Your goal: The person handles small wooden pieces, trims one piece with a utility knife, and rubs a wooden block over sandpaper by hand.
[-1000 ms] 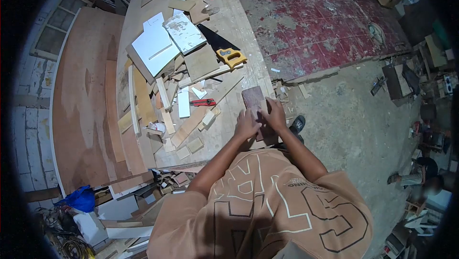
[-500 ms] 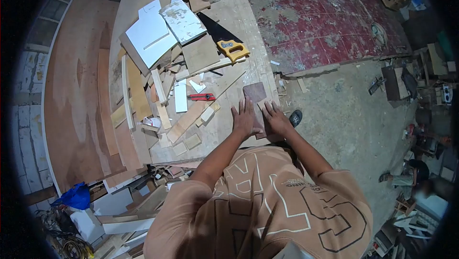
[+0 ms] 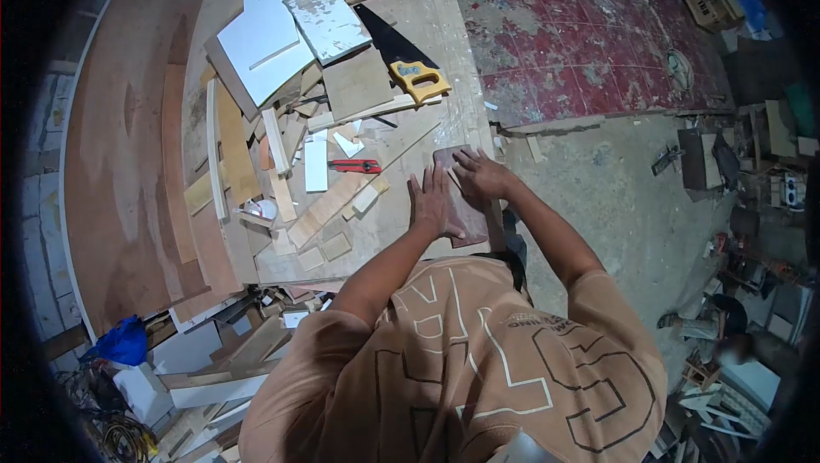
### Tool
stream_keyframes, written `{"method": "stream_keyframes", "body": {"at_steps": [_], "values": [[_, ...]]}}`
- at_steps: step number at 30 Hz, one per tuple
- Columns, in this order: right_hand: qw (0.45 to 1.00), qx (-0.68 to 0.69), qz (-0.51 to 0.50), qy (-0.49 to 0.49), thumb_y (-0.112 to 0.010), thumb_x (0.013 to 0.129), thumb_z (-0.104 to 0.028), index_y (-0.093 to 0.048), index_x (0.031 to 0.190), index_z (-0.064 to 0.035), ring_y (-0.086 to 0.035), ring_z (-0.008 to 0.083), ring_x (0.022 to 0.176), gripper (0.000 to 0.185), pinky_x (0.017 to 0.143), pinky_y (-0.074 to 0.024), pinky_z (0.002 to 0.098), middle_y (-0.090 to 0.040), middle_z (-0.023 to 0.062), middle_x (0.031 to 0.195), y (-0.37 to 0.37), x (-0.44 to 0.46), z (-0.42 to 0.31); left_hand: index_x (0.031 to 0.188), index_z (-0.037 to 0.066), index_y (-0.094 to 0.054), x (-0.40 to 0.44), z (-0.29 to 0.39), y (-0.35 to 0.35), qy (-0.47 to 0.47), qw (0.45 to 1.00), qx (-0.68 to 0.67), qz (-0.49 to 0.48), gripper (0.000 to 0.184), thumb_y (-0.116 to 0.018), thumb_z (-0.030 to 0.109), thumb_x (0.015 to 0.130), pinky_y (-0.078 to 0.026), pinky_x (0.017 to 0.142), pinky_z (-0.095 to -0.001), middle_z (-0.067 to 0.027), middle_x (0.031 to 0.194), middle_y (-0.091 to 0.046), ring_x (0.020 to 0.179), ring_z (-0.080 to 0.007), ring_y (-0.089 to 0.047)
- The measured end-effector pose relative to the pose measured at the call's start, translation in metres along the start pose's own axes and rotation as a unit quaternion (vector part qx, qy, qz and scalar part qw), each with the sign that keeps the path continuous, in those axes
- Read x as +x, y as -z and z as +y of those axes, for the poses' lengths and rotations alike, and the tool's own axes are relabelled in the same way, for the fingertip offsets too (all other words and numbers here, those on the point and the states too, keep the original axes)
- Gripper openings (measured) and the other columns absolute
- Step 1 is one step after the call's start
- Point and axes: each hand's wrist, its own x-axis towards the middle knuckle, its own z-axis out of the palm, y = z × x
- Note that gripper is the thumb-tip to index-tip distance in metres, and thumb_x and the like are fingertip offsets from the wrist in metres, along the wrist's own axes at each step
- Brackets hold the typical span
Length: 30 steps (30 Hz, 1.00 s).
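A reddish-brown rectangular sheet (image 3: pixel 468 217) lies flat near the right edge of the wooden table (image 3: pixel 389 245). My left hand (image 3: pixel 433 205) rests on its left side, fingers spread and pointing away from me. Over its upper part lies my right hand (image 3: pixel 481 174), fingers reaching left across the surface, apart and pressing nothing between them. Left of my hands are a red cutter (image 3: pixel 354 166) and a white strip (image 3: pixel 316 162). Beyond them sits a handsaw with a yellow handle (image 3: pixel 420 79).
White boards (image 3: pixel 266 46) and wood offcuts (image 3: pixel 320 213) cover the table's left part. A large plywood panel (image 3: pixel 128 147) leans at the left. Scraps lie below the table. At the far right, a person (image 3: pixel 722 318) is low down near piled items.
My right hand has moved up the brown sheet, away from my body, from its middle to its upper part. My left hand stays on the left side. The view has shifted slightly.
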Motion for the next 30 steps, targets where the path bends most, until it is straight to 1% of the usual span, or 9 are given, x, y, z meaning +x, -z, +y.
{"method": "stream_keyframes", "body": {"at_steps": [5, 8, 12, 14, 18, 22, 26, 27, 30], "values": [[1.000, 0.021, 0.005, 0.006, -0.053, 0.087, -0.024, -0.040, 0.139, 0.0052, -0.022, 0.0410, 0.143, 0.061, 0.115, -0.0217, 0.0546, -0.029, 0.0238, 0.151, -0.014, -0.008, -0.006, 0.149, -0.007, -0.007, 0.003, -0.003, -0.004, 0.007, 1.000, -0.022, 0.002, 0.150, -0.080, 0.072, 0.044, -0.007, 0.111, -0.0661, -0.0231, 0.158, -0.003, 0.146, -0.0412, -0.005], [0.998, -0.014, 0.053, -0.038, -0.052, 0.087, -0.022, -0.035, 0.141, 0.0058, -0.025, 0.0413, 0.141, 0.063, 0.115, -0.0225, 0.0531, -0.030, 0.0247, 0.150, -0.044, -0.015, -0.021, 0.149, -0.007, -0.005, 0.003, -0.003, -0.005, 0.007, 1.000, -0.023, -0.002, 0.152, -0.080, 0.071, 0.043, -0.010, 0.111, -0.0664, -0.0230, 0.158, -0.002, 0.146, -0.0415, -0.006], [0.990, 0.057, 0.091, -0.096, -0.051, 0.087, -0.018, -0.035, 0.138, 0.0118, -0.025, 0.0437, 0.140, 0.061, 0.115, -0.0186, 0.0573, -0.028, 0.0303, 0.149, -0.066, -0.043, -0.066, 0.149, -0.007, -0.004, 0.005, -0.006, -0.012, 0.001, 1.000, -0.024, 0.001, 0.152, -0.080, 0.072, 0.043, -0.012, 0.111, -0.0667, -0.0233, 0.158, -0.001, 0.146, -0.0414, -0.007], [0.986, 0.064, 0.085, -0.124, -0.050, 0.088, -0.020, -0.036, 0.138, 0.0108, -0.025, 0.0438, 0.141, 0.061, 0.114, -0.0189, 0.0586, -0.027, 0.0293, 0.150, -0.061, -0.050, -0.083, 0.149, -0.006, -0.003, 0.005, -0.007, -0.010, -0.001, 1.000, -0.024, -0.010, 0.152, -0.079, 0.072, 0.044, -0.012, 0.111, -0.0667, -0.0233, 0.158, -0.002, 0.146, -0.0411, -0.007], [0.980, 0.020, 0.109, -0.164, -0.048, 0.090, -0.018, -0.036, 0.140, 0.0046, -0.023, 0.0427, 0.142, 0.057, 0.114, -0.0206, 0.0571, -0.026, 0.0268, 0.151, -0.059, -0.007, -0.043, 0.149, -0.007, -0.003, 0.001, -0.009, -0.007, -0.006, 0.999, -0.050, -0.021, 0.152, -0.080, 0.072, 0.044, -0.011, 0.111, -0.0670, -0.0224, 0.159, -0.003, 0.146, -0.0405, -0.007], [0.982, 0.013, 0.127, -0.141, -0.048, 0.090, -0.020, -0.038, 0.140, 0.0002, -0.024, 0.0432, 0.141, 0.055, 0.113, -0.0210, 0.0592, -0.028, 0.0251, 0.150, -0.020, 0.040, -0.007, 0.150, -0.003, 0.001, 0.002, -0.010, -0.008, 0.002, 0.999, -0.041, -0.007, 0.152, -0.080, 0.071, 0.044, -0.014, 0.110, -0.0669, -0.0184, 0.160, -0.001, 0.147, -0.0377, -0.007], [0.982, 0.039, 0.130, -0.128, -0.050, 0.089, -0.022, -0.042, 0.137, -0.0001, -0.031, 0.0417, 0.137, 0.053, 0.110, -0.0236, 0.0622, -0.033, 0.0247, 0.148, -0.046, -0.015, -0.054, 0.150, -0.004, -0.002, 0.003, -0.012, -0.008, -0.008, 0.998, -0.060, 0.002, 0.152, -0.080, 0.071, 0.043, -0.012, 0.110, -0.0675, -0.0203, 0.159, 0.000, 0.147, -0.0391, -0.006], [0.982, 0.075, 0.106, -0.141, -0.052, 0.088, -0.023, -0.041, 0.138, -0.0007, -0.029, 0.0412, 0.139, 0.055, 0.110, -0.0219, 0.0635, -0.031, 0.0248, 0.149, -0.046, -0.036, -0.075, 0.150, -0.005, -0.003, 0.003, -0.013, -0.010, -0.011, 0.998, -0.063, -0.001, 0.153, -0.080, 0.071, 0.042, -0.010, 0.110, -0.0675, -0.0213, 0.159, -0.001, 0.146, -0.0404, -0.005], [0.987, -0.006, 0.071, -0.143, -0.048, 0.090, -0.025, -0.041, 0.139, -0.0029, -0.024, 0.0388, 0.143, 0.054, 0.110, -0.0197, 0.0635, -0.027, 0.0225, 0.153, -0.061, -0.058, -0.089, 0.150, -0.005, -0.004, 0.004, -0.014, -0.010, -0.009, 0.997, -0.071, -0.005, 0.153, -0.080, 0.070, 0.041, -0.010, 0.110, -0.0673, -0.0217, 0.159, -0.001, 0.146, -0.0407, -0.005]]}}
